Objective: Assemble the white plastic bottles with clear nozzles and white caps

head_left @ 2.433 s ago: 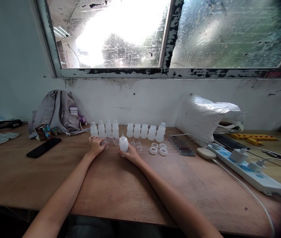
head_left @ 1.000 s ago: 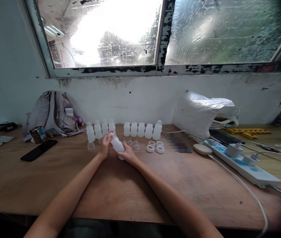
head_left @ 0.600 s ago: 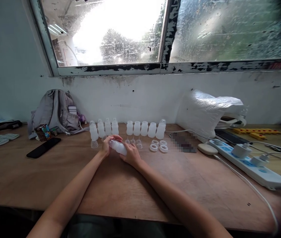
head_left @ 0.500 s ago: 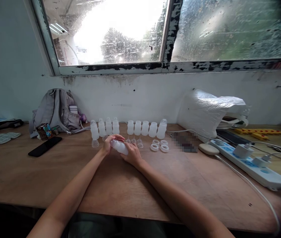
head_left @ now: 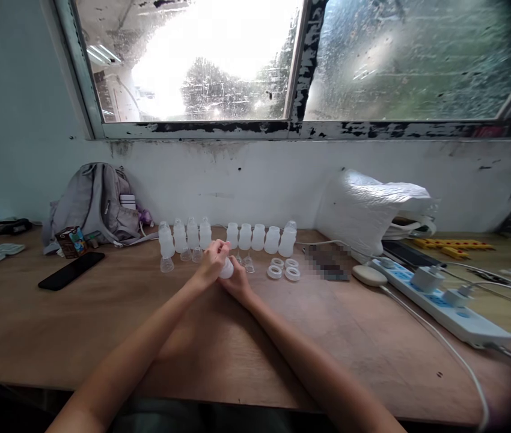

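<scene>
A frosted white baby bottle [head_left: 226, 269] is held between my two hands, above the middle of the table. My left hand [head_left: 211, 261] is closed around its upper part, fingers bent over the top and hiding most of it. Around the lower body wraps my right hand [head_left: 238, 282]. Just behind my hands stand open-topped bottles [head_left: 258, 237] in a row. Several bottles with clear caps [head_left: 192, 233] stand left of them, and one capped bottle [head_left: 288, 239] is at the right end. Clear nipples [head_left: 249, 264] sit beside my right hand, partly hidden.
White collar rings [head_left: 275, 272] lie right of my hands, and a loose clear cap [head_left: 166, 264] at the left. A black phone [head_left: 71, 270] and grey backpack [head_left: 95, 204] are further left. A power strip [head_left: 440, 304] with cables and a white bag [head_left: 359, 210] occupy the right.
The bottle has swung from lying tilted toward a more end-on position. My left hand has shifted from beside its end to over its top, fingers now bent closed.
</scene>
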{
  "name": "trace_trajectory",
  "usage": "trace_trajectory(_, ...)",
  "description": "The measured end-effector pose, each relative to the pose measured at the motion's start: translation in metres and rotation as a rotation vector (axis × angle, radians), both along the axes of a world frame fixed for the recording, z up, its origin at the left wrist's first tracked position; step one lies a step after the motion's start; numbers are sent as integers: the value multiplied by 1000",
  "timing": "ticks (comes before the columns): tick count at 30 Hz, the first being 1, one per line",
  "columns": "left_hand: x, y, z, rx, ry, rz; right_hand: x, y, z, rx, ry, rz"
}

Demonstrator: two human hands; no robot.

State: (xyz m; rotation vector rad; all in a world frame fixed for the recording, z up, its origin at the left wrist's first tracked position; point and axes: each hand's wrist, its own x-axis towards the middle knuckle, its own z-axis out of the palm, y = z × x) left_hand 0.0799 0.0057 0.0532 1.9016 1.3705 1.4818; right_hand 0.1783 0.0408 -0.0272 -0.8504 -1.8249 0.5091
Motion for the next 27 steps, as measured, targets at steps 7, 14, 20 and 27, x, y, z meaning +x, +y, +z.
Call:
trace_trajectory(7,-19,6,25,5,471,-47,3,8,1,-242,99,16)
trace_trajectory(14,-33,44,76,-30,677,-28,3,4,5,-298,122,35)
trace_trajectory(20,-41,94,132,-59,691,74,0,8,-1,-271,150,61)
trace_trajectory(27,-32,135,110,-178,761,198,1,5,0,-222,135,-12)
